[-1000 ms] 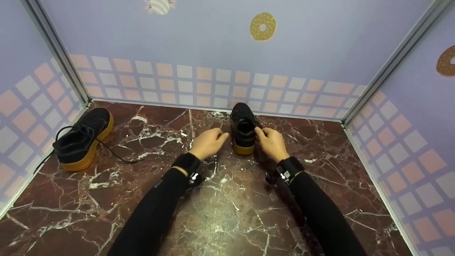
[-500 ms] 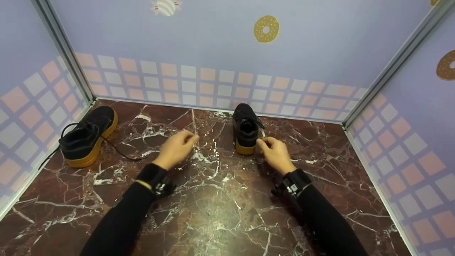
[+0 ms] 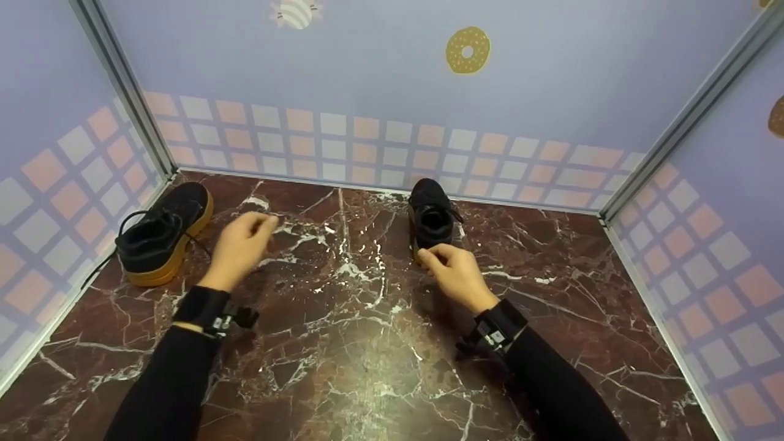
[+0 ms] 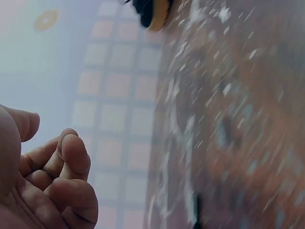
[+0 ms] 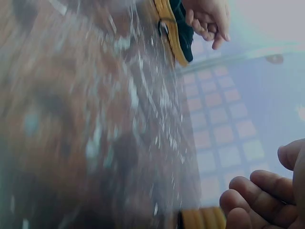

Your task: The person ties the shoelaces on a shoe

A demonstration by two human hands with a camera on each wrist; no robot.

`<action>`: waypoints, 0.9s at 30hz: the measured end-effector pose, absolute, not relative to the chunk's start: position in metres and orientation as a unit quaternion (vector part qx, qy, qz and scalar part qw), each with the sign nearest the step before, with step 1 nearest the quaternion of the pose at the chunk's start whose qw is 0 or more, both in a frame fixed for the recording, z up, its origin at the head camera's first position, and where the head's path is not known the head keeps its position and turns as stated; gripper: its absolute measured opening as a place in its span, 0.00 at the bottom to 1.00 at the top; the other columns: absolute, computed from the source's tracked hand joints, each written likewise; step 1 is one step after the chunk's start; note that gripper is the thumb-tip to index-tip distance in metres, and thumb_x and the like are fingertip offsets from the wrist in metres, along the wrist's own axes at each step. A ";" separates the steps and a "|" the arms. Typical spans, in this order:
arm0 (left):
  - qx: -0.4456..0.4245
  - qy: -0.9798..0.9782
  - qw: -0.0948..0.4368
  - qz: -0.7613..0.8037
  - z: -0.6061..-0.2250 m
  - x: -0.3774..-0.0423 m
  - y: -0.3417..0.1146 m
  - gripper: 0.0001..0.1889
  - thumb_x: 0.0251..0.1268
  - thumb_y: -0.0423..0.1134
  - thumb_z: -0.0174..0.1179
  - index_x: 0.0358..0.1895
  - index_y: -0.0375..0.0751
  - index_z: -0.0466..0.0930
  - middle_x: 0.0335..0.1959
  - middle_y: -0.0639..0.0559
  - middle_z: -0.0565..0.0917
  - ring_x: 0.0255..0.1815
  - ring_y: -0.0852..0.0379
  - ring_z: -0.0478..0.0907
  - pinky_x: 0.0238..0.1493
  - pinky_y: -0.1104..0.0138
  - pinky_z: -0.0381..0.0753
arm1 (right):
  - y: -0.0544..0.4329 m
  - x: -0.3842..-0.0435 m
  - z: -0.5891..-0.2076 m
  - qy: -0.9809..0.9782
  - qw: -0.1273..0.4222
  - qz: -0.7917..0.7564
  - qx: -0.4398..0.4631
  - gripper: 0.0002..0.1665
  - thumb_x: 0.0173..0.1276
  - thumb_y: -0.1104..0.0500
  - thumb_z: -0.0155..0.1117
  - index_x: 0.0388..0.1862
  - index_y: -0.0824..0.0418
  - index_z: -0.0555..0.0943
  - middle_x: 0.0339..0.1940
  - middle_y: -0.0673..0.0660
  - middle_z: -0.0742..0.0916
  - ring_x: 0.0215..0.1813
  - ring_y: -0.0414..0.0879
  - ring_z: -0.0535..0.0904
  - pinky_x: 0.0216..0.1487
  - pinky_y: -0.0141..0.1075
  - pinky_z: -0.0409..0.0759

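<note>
A black shoe with a yellow sole (image 3: 156,242) sits at the left, its laces (image 3: 131,220) loose and trailing onto the floor. Just right of it my left hand (image 3: 242,248) hangs above the floor, fingers loosely curled around nothing, as the left wrist view also shows (image 4: 62,186). The other black shoe (image 3: 430,208) stands near the back wall, toe toward the wall. My right hand (image 3: 456,275) is at its heel, loosely curled and holding nothing; whether it touches the shoe I cannot tell. In the right wrist view a piece of yellow sole (image 5: 205,218) shows beside the fingers (image 5: 267,191).
Dark red marbled floor (image 3: 343,318) lies between the shoes and toward me. A pale wall with pink and white squares (image 3: 364,128) closes the back, and side walls (image 3: 710,263) stand left and right. Black straps with small devices (image 3: 205,309) sit on both wrists.
My left hand has moved left, from beside the back shoe to near the left shoe. The right hand has let go near the shoe's lace side and shifted back to its heel.
</note>
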State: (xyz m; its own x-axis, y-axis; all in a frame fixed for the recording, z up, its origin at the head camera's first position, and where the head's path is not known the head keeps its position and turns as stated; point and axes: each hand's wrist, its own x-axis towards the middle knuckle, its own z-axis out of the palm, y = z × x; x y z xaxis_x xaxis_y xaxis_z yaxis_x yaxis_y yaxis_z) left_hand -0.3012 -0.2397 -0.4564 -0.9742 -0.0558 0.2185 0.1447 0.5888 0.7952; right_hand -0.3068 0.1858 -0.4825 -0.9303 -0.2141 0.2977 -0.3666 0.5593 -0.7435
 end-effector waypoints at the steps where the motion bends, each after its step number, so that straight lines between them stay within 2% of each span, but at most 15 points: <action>1: -0.019 -0.883 0.118 -0.455 -0.454 -0.299 -0.245 0.28 0.91 0.57 0.53 0.66 0.33 0.82 0.48 0.36 0.86 0.42 0.42 0.84 0.47 0.54 0.83 | 0.182 -0.305 -0.481 -0.878 0.085 0.439 0.169 0.20 0.87 0.49 0.67 0.43 0.64 0.92 0.35 0.61 0.93 0.35 0.54 0.89 0.37 0.39 0.84; 6: 0.011 -0.877 0.175 -0.446 -0.442 -0.293 -0.276 0.30 0.90 0.58 0.52 0.65 0.30 0.83 0.52 0.34 0.86 0.47 0.44 0.80 0.57 0.50 0.77 | 0.165 -0.303 -0.475 -0.881 0.087 0.427 0.186 0.17 0.85 0.48 0.68 0.43 0.60 0.92 0.32 0.55 0.91 0.33 0.47 0.86 0.38 0.39 0.83; 8: 0.024 -0.877 0.194 -0.439 -0.439 -0.292 -0.288 0.30 0.91 0.58 0.51 0.64 0.29 0.83 0.53 0.33 0.85 0.50 0.42 0.80 0.60 0.47 0.76 | 0.158 -0.304 -0.473 -0.882 0.083 0.423 0.193 0.17 0.86 0.48 0.68 0.43 0.59 0.92 0.32 0.55 0.91 0.33 0.44 0.85 0.38 0.40 0.82; 13: 0.070 -0.885 0.230 -0.399 -0.437 -0.287 -0.312 0.29 0.90 0.56 0.51 0.64 0.32 0.85 0.61 0.32 0.84 0.62 0.34 0.80 0.66 0.40 0.74 | 0.139 -0.306 -0.471 -0.876 0.055 0.432 0.205 0.17 0.87 0.47 0.67 0.45 0.58 0.92 0.37 0.60 0.93 0.37 0.50 0.91 0.40 0.42 0.87; 16: 0.105 -0.886 0.243 -0.381 -0.437 -0.284 -0.324 0.28 0.89 0.56 0.51 0.64 0.34 0.85 0.65 0.33 0.83 0.68 0.32 0.78 0.68 0.38 0.73 | 0.126 -0.308 -0.469 -0.880 0.045 0.423 0.213 0.18 0.87 0.45 0.66 0.47 0.57 0.92 0.37 0.56 0.93 0.37 0.50 0.90 0.41 0.41 0.87; 19: 0.133 -0.882 0.256 -0.373 -0.439 -0.282 -0.335 0.27 0.88 0.54 0.51 0.64 0.32 0.85 0.63 0.32 0.82 0.67 0.32 0.76 0.67 0.39 0.72 | 0.111 -0.309 -0.468 -0.885 0.038 0.408 0.221 0.20 0.87 0.43 0.66 0.49 0.57 0.93 0.35 0.50 0.91 0.35 0.46 0.85 0.41 0.41 0.84; 23: 0.176 -0.862 0.291 -0.376 -0.444 -0.283 -0.347 0.25 0.85 0.49 0.53 0.61 0.29 0.85 0.54 0.36 0.81 0.61 0.35 0.75 0.63 0.46 0.71 | 0.092 -0.311 -0.468 -0.889 0.027 0.396 0.229 0.20 0.86 0.42 0.66 0.49 0.56 0.93 0.35 0.46 0.90 0.33 0.41 0.82 0.43 0.41 0.85; 27: 0.207 -0.840 0.325 -0.382 -0.447 -0.285 -0.355 0.22 0.83 0.44 0.56 0.59 0.27 0.86 0.50 0.39 0.80 0.62 0.34 0.73 0.68 0.48 0.68 | 0.073 -0.312 -0.471 -0.895 0.027 0.373 0.242 0.18 0.86 0.42 0.66 0.49 0.53 0.93 0.35 0.46 0.90 0.34 0.40 0.83 0.45 0.41 0.86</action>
State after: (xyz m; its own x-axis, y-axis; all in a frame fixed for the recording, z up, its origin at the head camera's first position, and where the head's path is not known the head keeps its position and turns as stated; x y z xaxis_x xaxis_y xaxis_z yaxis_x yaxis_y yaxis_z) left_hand -0.2849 -0.3546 -0.4467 -0.7033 -0.5957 0.3879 -0.1000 0.6232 0.7757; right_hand -0.3123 0.0730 -0.4710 -0.8817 -0.4130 0.2280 -0.4526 0.6044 -0.6557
